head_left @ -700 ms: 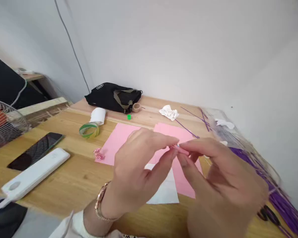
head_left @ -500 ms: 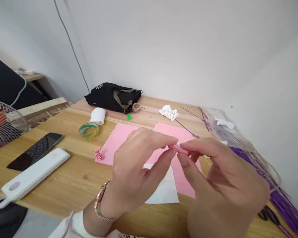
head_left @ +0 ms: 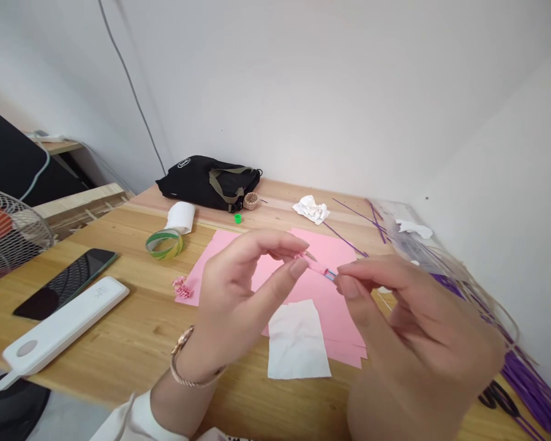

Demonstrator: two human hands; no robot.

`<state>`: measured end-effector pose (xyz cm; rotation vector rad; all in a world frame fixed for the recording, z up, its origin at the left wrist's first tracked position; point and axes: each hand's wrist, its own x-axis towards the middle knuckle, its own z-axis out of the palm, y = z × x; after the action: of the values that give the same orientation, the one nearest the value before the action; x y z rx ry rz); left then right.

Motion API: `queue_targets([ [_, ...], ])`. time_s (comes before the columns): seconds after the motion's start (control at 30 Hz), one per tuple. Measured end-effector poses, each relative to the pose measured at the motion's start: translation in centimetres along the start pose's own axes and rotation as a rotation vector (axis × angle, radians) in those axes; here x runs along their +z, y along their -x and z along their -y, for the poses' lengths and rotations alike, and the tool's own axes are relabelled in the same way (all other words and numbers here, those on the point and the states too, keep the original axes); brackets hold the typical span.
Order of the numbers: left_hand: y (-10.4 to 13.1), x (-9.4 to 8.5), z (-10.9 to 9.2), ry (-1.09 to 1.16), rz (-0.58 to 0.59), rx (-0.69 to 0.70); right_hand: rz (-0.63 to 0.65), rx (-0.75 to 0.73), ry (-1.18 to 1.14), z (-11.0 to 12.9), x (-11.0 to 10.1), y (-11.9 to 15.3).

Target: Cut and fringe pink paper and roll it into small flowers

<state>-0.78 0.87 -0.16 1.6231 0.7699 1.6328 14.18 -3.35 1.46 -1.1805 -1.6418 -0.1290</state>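
Note:
My left hand (head_left: 245, 300) pinches a small pink paper roll (head_left: 318, 266) between thumb and fingers, above the table. A thin blue stick (head_left: 330, 275) sticks out of the roll's right end, and my right hand (head_left: 408, 331) grips it between thumb and forefinger. How far the stick reaches inside the roll is hidden. Below the hands lie pink paper sheets (head_left: 344, 251) and a white piece of tissue (head_left: 298, 343). A small curled pink paper bunch (head_left: 182, 286) rests at the sheets' left corner.
At left are a phone (head_left: 67, 282), a white power bank (head_left: 67, 324), a tape roll (head_left: 164, 244) and a tissue roll (head_left: 180, 217). A black bag (head_left: 202, 180) and crumpled tissue (head_left: 311, 209) lie behind. Purple strips (head_left: 523, 386) and scissors (head_left: 498, 398) lie right.
My right hand has shifted slightly away from the left, so more of the blue stick shows beyond the pink roll. The left hand has tilted and moved slightly left, uncovering more white tissue.

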Motion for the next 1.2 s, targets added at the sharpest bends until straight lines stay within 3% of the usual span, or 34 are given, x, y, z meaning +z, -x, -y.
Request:
queue_targets([
  [0.1,-0.5,-0.2,0.2,0.178,0.060,-0.155,0.017,-0.002,0.009,0.0,0.0,0.0],
  [0.27,-0.9,-0.3,0.6,0.394,0.126,-0.286,0.113,0.008,0.027,-0.2,0.2,-0.2],
  [0.43,-1.0,-0.3,0.6,0.465,0.148,-0.316,0.219,0.032,0.063,-0.3,0.4,-0.2],
  [0.57,-0.9,-0.4,0.6,0.398,0.135,-0.274,0.292,0.067,0.077,-1.0,0.3,-0.3],
  [0.63,-0.8,-0.3,0.6,0.308,0.106,-0.236,0.411,0.092,0.111,-2.2,0.5,-0.1],
  [0.73,-0.7,-0.1,0.5,0.123,0.099,-0.165,0.687,0.130,0.208,-5.0,1.8,1.6],
  [0.8,-0.8,0.1,0.5,-0.018,0.177,-0.093,0.855,0.136,0.229,-7.1,2.9,4.0],
  [0.9,-1.1,0.3,0.6,-0.221,0.404,-0.016,1.040,0.113,0.132,-9.5,4.2,8.4],
  [1.0,-1.3,0.5,0.8,-0.282,0.538,-0.060,0.990,0.121,0.092,-10.8,5.1,11.9],
  [1.1,-1.3,0.7,1.3,-0.256,0.571,-0.137,0.840,0.136,0.061,-11.5,6.1,14.0],
  [1.2,-1.1,0.7,1.7,-0.364,0.666,-0.086,0.746,0.107,-0.059,-11.9,6.9,15.0],
])
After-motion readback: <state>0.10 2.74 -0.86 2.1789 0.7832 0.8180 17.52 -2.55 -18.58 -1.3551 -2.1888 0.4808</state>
